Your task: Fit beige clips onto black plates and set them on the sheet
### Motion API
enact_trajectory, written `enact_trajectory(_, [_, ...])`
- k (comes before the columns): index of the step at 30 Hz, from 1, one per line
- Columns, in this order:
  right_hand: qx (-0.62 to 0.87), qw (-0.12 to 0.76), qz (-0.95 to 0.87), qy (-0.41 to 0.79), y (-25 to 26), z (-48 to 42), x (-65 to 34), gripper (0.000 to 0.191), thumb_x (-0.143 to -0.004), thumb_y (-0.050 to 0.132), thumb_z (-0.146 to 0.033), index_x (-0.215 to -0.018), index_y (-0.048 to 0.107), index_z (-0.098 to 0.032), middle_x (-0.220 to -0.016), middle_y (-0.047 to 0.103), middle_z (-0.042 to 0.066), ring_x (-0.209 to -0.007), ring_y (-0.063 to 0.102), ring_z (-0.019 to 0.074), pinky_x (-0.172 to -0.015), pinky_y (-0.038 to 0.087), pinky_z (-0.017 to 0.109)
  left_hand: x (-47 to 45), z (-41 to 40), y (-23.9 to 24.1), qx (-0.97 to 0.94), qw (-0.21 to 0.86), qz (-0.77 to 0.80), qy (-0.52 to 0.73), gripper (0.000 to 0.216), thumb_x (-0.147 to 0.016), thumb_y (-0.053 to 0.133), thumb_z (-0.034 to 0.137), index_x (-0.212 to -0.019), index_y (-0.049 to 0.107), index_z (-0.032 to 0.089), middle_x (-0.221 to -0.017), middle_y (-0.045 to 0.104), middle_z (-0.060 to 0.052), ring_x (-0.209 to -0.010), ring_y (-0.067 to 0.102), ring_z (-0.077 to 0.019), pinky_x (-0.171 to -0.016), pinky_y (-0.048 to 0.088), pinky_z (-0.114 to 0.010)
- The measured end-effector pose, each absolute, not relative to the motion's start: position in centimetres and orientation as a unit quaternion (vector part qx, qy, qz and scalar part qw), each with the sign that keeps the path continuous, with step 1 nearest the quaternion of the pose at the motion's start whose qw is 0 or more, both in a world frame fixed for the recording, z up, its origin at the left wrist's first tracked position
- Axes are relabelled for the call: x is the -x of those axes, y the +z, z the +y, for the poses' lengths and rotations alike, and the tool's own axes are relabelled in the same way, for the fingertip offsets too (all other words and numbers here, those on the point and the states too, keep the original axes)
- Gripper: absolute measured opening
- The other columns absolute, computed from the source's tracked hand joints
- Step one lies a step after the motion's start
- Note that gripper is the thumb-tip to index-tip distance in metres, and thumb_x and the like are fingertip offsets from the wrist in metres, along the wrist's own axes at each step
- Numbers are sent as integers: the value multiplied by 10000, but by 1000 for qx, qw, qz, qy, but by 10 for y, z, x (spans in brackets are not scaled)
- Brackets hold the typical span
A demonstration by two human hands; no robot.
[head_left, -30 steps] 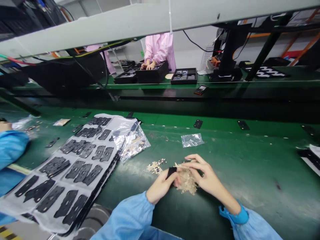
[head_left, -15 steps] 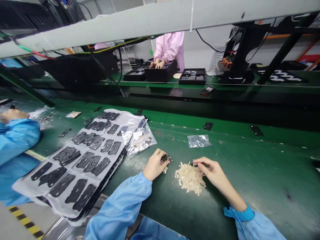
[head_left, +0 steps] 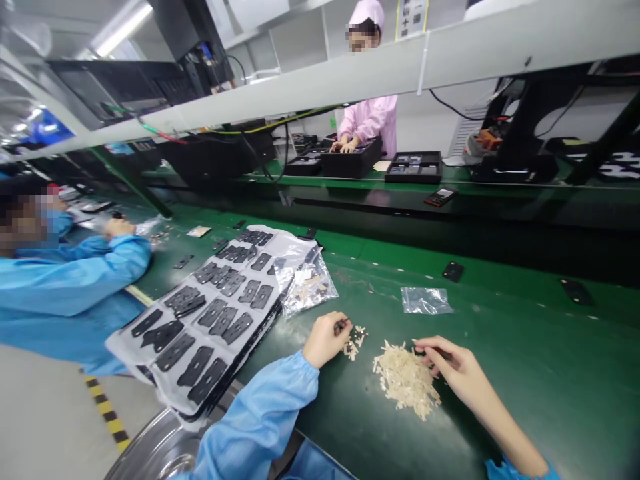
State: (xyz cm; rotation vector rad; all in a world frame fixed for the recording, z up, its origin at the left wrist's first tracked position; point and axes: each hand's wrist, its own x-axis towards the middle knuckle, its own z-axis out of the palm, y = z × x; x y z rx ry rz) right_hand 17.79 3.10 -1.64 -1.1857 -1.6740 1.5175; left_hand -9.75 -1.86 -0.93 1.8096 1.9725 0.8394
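A heap of small beige strips [head_left: 406, 381] lies on the green belt [head_left: 525, 360] in front of me. My right hand [head_left: 453, 372] rests at the heap's right edge, fingers curled and pinched on a small dark piece. My left hand [head_left: 325, 339] is closed at a smaller scatter of beige bits [head_left: 354, 340], pinching something small and dark. A tray of black flat parts [head_left: 215, 313] under clear film lies to the left, partly over the belt's edge.
A clear bag of beige pieces [head_left: 307, 288] lies on the tray's corner; an empty clear bag [head_left: 425, 300] lies further back. A person in blue [head_left: 75, 287] works at my left. Across the line a person in pink [head_left: 370, 120] handles black trays [head_left: 414, 167].
My left hand moved left from the big heap to the small scatter with a dark piece. My right hand stayed at the heap. The view swung up and left.
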Motion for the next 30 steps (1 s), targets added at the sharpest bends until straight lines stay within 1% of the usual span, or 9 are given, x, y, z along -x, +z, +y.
enact_trajectory(3, [458,289,-616,573,-15,34,-181,387,-721,623,-507,-895,708,-171,-897,679,120,-673,620,207,-544,520,283,107,-22,-5,-613,151,705,323,154,-816,522,210,-781,666,168,-711,666,-27,-613,583,-136,-599,419,-233])
enact_trajectory(7, [462,292,-613,571,-15,41,-182,395,-652,679,-513,-859,727,-180,-896,692,120,-663,620,214,-533,526,278,119,-25,-2,-586,148,711,359,126,-807,541,199,-798,660,156,-708,684,-22,-584,602,-120,-555,442,-200])
enact_trajectory(10, [466,300,-604,572,-11,42,-174,380,-637,699,-506,-846,730,-190,-907,698,118,-698,623,224,-535,522,271,118,-24,6,-586,148,700,381,119,-823,547,227,-803,636,152,-693,673,-20,-570,596,-116,-526,444,-192])
enact_trajectory(12, [463,310,-588,587,-4,36,-163,361,-654,704,-485,-865,724,-192,-899,699,113,-716,626,222,-547,517,266,110,-21,14,-602,155,679,391,122,-840,540,250,-827,622,161,-724,665,-24,-614,599,-123,-571,461,-205])
enact_trajectory(16, [415,356,-511,664,20,18,-137,292,-753,665,-408,-940,696,-185,-878,682,87,-676,601,168,-546,503,242,78,-13,33,-735,109,543,391,120,-881,487,223,-903,591,167,-873,632,-68,-813,598,-156,-729,472,-256])
enact_trajectory(20, [357,407,-418,729,33,15,-129,206,-786,658,-344,-898,695,-174,-823,651,50,-685,583,137,-527,494,209,53,1,40,-866,2,373,333,138,-892,464,195,-956,572,139,-861,627,-84,-770,592,-164,-658,467,-265])
enact_trajectory(23, [352,416,-398,738,33,17,-140,179,-741,710,-313,-820,695,-153,-738,637,24,-636,582,114,-520,492,190,45,13,36,-894,-29,329,303,158,-902,443,182,-958,585,141,-832,644,-78,-726,597,-164,-619,458,-267])
enact_trajectory(27, [372,409,-402,730,27,21,-153,195,-699,748,-278,-811,676,-136,-663,637,10,-571,584,96,-533,500,187,40,21,28,-897,59,347,268,225,-908,413,188,-1002,618,174,-908,659,-99,-789,618,-178,-677,467,-282])
enact_trajectory(30, [394,427,-421,697,20,24,-154,216,-695,749,-288,-823,650,-144,-646,630,3,-557,587,102,-533,516,205,33,19,20,-841,178,390,331,215,-882,463,224,-1017,627,193,-970,649,-99,-885,609,-195,-758,471,-301])
